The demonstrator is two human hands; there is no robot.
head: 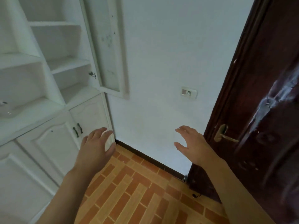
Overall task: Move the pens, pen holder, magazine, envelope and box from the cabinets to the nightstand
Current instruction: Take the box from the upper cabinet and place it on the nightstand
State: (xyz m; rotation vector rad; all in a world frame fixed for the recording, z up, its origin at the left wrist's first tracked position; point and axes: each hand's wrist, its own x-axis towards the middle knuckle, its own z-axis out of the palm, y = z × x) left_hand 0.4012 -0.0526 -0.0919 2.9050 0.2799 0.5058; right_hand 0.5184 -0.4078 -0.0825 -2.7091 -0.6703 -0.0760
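Both hands are spread open and hold nothing: left hand (95,147), right hand (192,146). The white cabinet (48,88) at frame left shows seemingly bare, blurred shelves.

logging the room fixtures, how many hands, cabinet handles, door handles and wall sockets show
hands: 2 (left, right), both empty
cabinet handles: 2
door handle: 1
wall socket: 1
total: 6
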